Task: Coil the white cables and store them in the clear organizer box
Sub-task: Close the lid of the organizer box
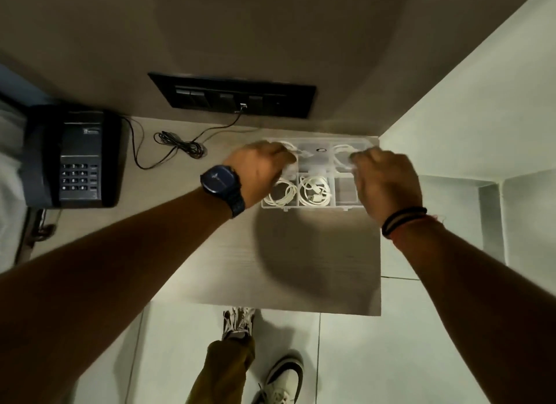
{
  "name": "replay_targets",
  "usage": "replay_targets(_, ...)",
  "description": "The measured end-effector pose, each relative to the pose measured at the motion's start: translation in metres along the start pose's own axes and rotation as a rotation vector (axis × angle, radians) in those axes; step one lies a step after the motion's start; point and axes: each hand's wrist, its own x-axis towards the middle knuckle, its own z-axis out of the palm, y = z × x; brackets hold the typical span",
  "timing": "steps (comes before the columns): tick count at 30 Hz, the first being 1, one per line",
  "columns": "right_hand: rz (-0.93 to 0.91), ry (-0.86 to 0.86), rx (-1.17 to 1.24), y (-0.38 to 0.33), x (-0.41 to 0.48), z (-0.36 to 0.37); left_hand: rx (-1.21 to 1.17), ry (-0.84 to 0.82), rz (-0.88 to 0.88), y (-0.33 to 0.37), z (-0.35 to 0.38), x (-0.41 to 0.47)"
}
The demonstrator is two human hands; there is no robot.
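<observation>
The clear organizer box (313, 207) stands on the desk's back right, near the wall. Its front left compartment holds a coiled white cable (282, 194), and another coil (315, 191) lies in the front middle one. More white cable (341, 151) shows in the back right compartment. My left hand (261, 169), with a dark watch on the wrist, hovers over the box's back left with fingers curled down. My right hand (388, 184) covers the box's right side, fingertips at the back right cable. Both hands are blurred, so what they grip is unclear.
A black desk phone (75, 157) sits at the left, and its thin black cord (180, 146) runs to a dark switch panel (231, 95) on the wall. The light wood desk (270, 268) ends at its right edge beside a white wall. My shoes (282, 379) are on the tiled floor below.
</observation>
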Motion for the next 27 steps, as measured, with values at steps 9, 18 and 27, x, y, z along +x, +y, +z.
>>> replay_targets(9, 0.025, -0.383, 0.181, 0.01, -0.052, 0.077, 0.187, -0.505, -0.089, 0.001, 0.087, -0.032)
replay_targets(18, -0.16, -0.175, -0.088, 0.02, -0.035, 0.088, 0.213, -0.241, -0.178, -0.001, 0.096, -0.024)
replay_targets(27, -0.095, -0.025, -0.015, 0.015, -0.031, 0.097, 0.243, -0.011, -0.111, -0.012, 0.106, -0.014)
